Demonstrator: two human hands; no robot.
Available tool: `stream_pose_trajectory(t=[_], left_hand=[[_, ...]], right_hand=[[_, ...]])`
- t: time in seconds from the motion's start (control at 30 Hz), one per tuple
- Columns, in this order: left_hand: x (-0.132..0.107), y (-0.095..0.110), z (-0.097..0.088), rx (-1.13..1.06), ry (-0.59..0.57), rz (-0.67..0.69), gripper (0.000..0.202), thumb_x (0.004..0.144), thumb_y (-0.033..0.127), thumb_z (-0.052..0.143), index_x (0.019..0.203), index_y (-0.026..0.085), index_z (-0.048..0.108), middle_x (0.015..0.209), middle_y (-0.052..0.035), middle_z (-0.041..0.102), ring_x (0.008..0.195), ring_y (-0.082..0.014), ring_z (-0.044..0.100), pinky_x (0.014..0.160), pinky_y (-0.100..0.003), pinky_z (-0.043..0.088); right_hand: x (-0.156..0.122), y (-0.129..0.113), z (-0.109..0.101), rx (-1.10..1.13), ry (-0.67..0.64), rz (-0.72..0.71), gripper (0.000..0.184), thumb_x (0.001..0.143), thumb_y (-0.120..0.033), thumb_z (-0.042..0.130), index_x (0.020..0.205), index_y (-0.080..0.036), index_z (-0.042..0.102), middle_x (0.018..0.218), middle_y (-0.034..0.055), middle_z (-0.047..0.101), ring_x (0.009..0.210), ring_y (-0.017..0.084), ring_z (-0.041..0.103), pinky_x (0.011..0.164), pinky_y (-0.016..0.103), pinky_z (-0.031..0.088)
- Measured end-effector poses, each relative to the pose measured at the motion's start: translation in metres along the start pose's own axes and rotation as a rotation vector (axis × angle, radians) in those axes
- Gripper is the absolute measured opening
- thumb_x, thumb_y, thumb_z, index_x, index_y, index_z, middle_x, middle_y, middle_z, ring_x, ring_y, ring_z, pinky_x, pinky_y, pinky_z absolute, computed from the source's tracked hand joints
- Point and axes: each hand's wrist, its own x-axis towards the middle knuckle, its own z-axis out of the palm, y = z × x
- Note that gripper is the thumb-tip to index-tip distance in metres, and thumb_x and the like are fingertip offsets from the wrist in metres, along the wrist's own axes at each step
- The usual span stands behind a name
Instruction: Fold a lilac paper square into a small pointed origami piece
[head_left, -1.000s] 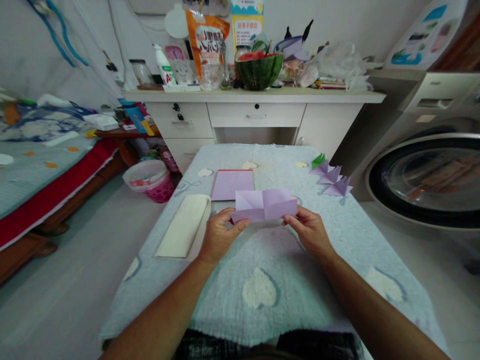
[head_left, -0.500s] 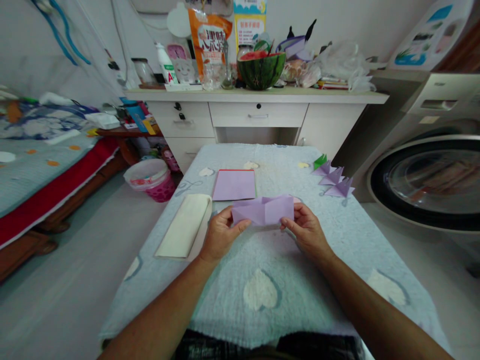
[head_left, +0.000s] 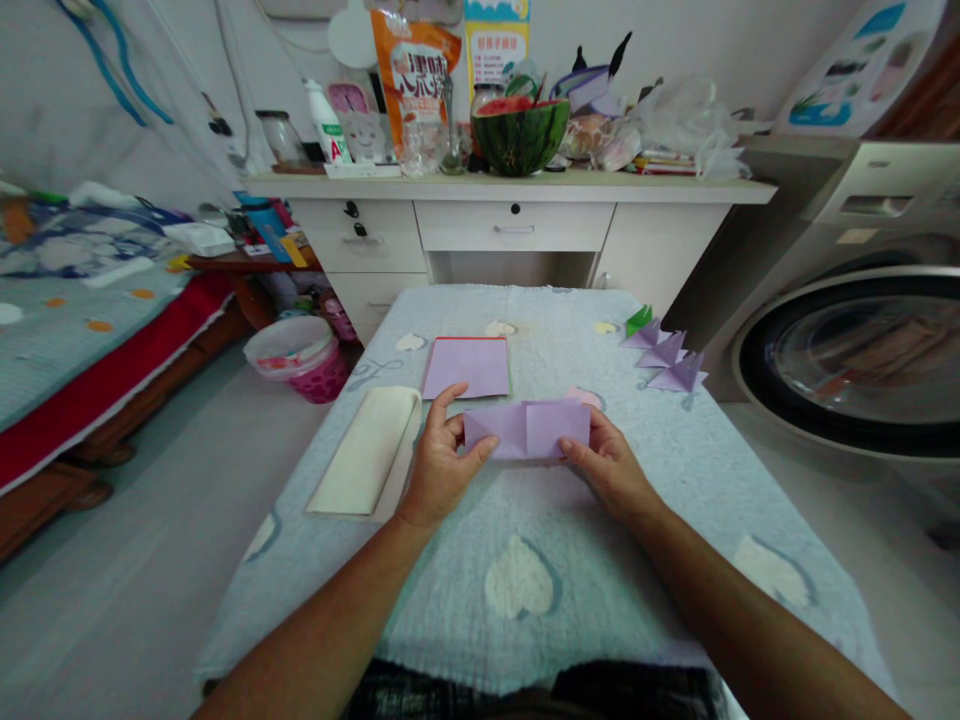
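Note:
A folded strip of purple origami paper point(head_left: 517, 428) is held level above the table between both hands. My left hand point(head_left: 444, 455) pinches its left end between thumb and fingers, with the index finger raised. At the right end, my right hand point(head_left: 611, 460) grips the strip, thumb in front and fingers behind. Beyond the strip lies a stack of square paper point(head_left: 466, 366), purple on top with a red edge showing. Folded purple paper pieces point(head_left: 679, 372) and a green folded piece point(head_left: 638, 319) stand in a row at the far right.
A folded cream cloth or paper point(head_left: 365, 452) lies left on the cloth-covered table point(head_left: 600, 620). Behind stands a white cabinet point(head_left: 517, 228) carrying a cut watermelon point(head_left: 520, 135), jars and bags. A pink bin point(head_left: 311, 370) is on the floor at left, a washing machine point(head_left: 862, 300) at right.
The strip has been flattened and its top edge is straighter, with the right panel squared up. My left index finger has lifted away from the paper. Both hands stay in nearly the same place.

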Motion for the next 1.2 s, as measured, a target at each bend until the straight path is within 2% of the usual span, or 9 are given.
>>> stream_pose_trajectory(t=[0.1, 0.27, 0.4, 0.47, 0.63, 0.8, 0.9, 1.0, 1.2], left_hand=[[-0.0011, 0.0014, 0.0012, 0.027, -0.011, -0.021, 0.085, 0.075, 0.024, 0.074, 0.145, 0.025, 0.026, 0.08, 0.0029, 0.068, 0.069, -0.0105, 0.063, 0.072, -0.021, 0.047], [-0.0001, 0.0008, 0.0006, 0.016, -0.032, -0.052, 0.077, 0.073, 0.026, 0.076, 0.14, 0.023, 0.037, 0.082, 0.001, 0.068, 0.073, -0.0122, 0.064, 0.073, -0.022, 0.047], [0.0013, 0.0016, -0.0015, 0.022, -0.034, -0.093, 0.041, 0.073, 0.031, 0.076, 0.108, 0.018, 0.06, 0.083, -0.0008, 0.068, 0.074, -0.0137, 0.062, 0.071, -0.022, 0.047], [0.0015, 0.0016, -0.003, 0.037, -0.033, -0.099, 0.026, 0.075, 0.034, 0.073, 0.093, 0.016, 0.065, 0.081, -0.0007, 0.066, 0.073, -0.0133, 0.06, 0.07, -0.022, 0.046], [0.0014, 0.0001, -0.0061, 0.088, -0.014, -0.078, 0.022, 0.081, 0.038, 0.068, 0.078, 0.016, 0.066, 0.069, 0.0022, 0.059, 0.065, -0.011, 0.051, 0.064, -0.021, 0.041], [0.0012, 0.0003, -0.0068, 0.116, 0.002, -0.075, 0.025, 0.08, 0.039, 0.068, 0.071, 0.017, 0.061, 0.063, 0.004, 0.052, 0.061, -0.0102, 0.044, 0.059, -0.021, 0.036], [0.0012, 0.0009, -0.0069, 0.132, 0.006, -0.076, 0.027, 0.08, 0.039, 0.068, 0.069, 0.017, 0.059, 0.061, 0.0046, 0.049, 0.059, -0.0097, 0.042, 0.058, -0.02, 0.035], [0.0012, 0.001, -0.0071, 0.154, 0.005, -0.075, 0.027, 0.08, 0.04, 0.067, 0.07, 0.016, 0.06, 0.062, 0.0042, 0.05, 0.06, -0.0101, 0.043, 0.058, -0.021, 0.035], [0.0006, -0.0008, -0.0081, 0.155, -0.015, -0.081, 0.024, 0.082, 0.04, 0.065, 0.077, 0.017, 0.064, 0.068, 0.0027, 0.056, 0.064, -0.0116, 0.047, 0.062, -0.021, 0.037]], right_hand=[[0.0, 0.0023, -0.0023, -0.011, 0.013, 0.02, 0.028, 0.082, -0.044, 0.068, 0.098, -0.021, 0.065, 0.09, 0.003, 0.068, 0.082, 0.018, 0.062, 0.077, 0.031, 0.049], [0.0024, 0.003, -0.0037, -0.089, 0.06, 0.018, 0.024, 0.082, -0.043, 0.068, 0.08, -0.019, 0.067, 0.072, -0.0004, 0.062, 0.068, 0.015, 0.055, 0.066, 0.026, 0.044], [0.0034, 0.0042, -0.0032, -0.07, 0.08, 0.034, 0.024, 0.078, -0.042, 0.073, 0.074, -0.019, 0.067, 0.07, -0.001, 0.06, 0.065, 0.013, 0.053, 0.061, 0.024, 0.042], [0.0035, 0.0055, -0.0029, -0.047, 0.078, 0.062, 0.024, 0.076, -0.042, 0.075, 0.075, -0.019, 0.068, 0.071, -0.0007, 0.062, 0.066, 0.014, 0.055, 0.062, 0.025, 0.043], [0.0033, 0.0043, -0.0013, -0.002, 0.077, 0.105, 0.024, 0.074, -0.041, 0.077, 0.078, -0.018, 0.07, 0.072, -0.0001, 0.064, 0.066, 0.014, 0.056, 0.063, 0.025, 0.043], [0.0018, 0.0027, -0.0012, 0.023, 0.088, 0.13, 0.024, 0.074, -0.041, 0.077, 0.075, -0.019, 0.069, 0.068, -0.0012, 0.062, 0.062, 0.013, 0.053, 0.06, 0.024, 0.041], [0.0012, 0.0058, -0.0029, 0.035, 0.078, 0.13, 0.024, 0.078, -0.042, 0.073, 0.075, -0.019, 0.068, 0.067, -0.0013, 0.061, 0.061, 0.013, 0.051, 0.06, 0.025, 0.04], [0.0008, 0.0078, -0.0037, 0.05, 0.076, 0.136, 0.024, 0.082, -0.043, 0.069, 0.077, -0.019, 0.068, 0.067, -0.0014, 0.06, 0.061, 0.013, 0.051, 0.061, 0.025, 0.04], [0.0001, 0.0034, -0.0016, 0.053, 0.101, 0.152, 0.026, 0.078, -0.043, 0.073, 0.073, -0.018, 0.067, 0.065, -0.0017, 0.059, 0.059, 0.012, 0.049, 0.058, 0.024, 0.037]])
